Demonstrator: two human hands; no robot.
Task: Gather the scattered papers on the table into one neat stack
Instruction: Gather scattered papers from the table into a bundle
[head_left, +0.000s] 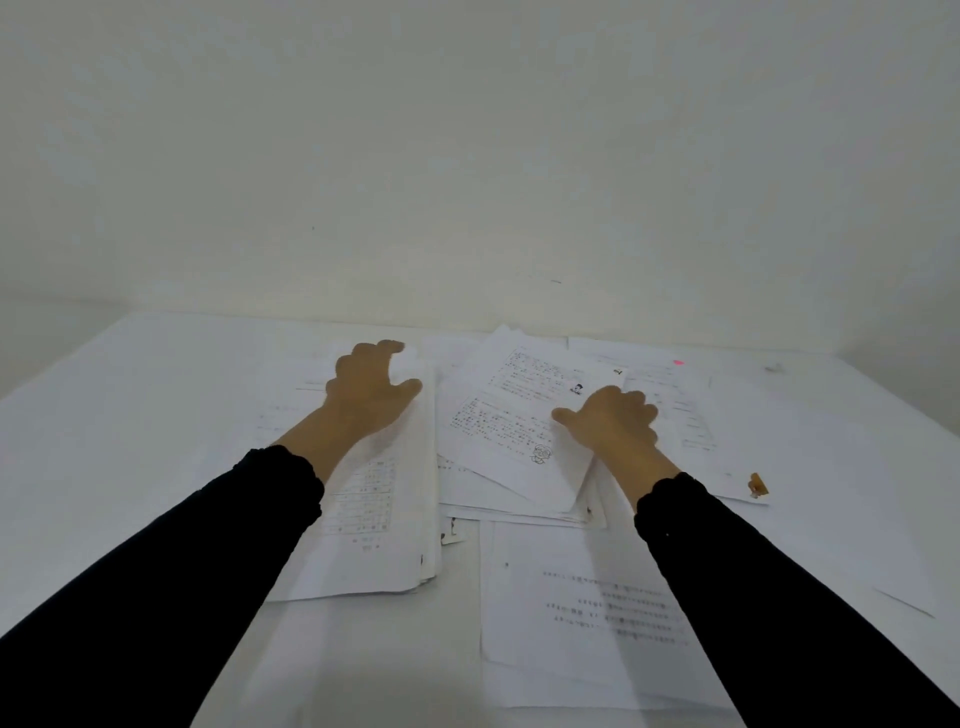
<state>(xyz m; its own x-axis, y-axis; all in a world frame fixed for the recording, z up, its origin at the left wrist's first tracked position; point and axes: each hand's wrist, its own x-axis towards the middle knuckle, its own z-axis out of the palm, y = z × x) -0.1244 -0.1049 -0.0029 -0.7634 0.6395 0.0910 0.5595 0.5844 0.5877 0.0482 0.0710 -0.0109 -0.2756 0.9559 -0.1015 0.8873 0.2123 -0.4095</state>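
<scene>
A head-worn camera looks down at a white bench (130, 415) set against a plain wall, strewn with printed papers (670, 400), and two arms in dark sleeves reach forward over them. The left hand (371, 387) lies at the far end of the left pile (363, 530), a thick, fairly squared sheaf, with its fingers curled over that far edge and the thumb spread wide. The right hand (610, 421) rests on the middle pile (519, 436), a looser, tilted heap, with knuckles raised, fingers bent down onto the top sheet and thumb pointing left; whether it pinches a sheet cannot be told. The gathering looks to be at an early stage, since the two piles lie just beside each other but are not merged. The next move probably calls for drawing both piles together and then collecting the outliers. By count there are two hands and four clusters of paper: the left pile, the middle pile, a near sheet (582, 597) of several printed lines, and far sheets to the right, one bearing a small orange clip (757, 486). The number of single sheets cannot be told.
</scene>
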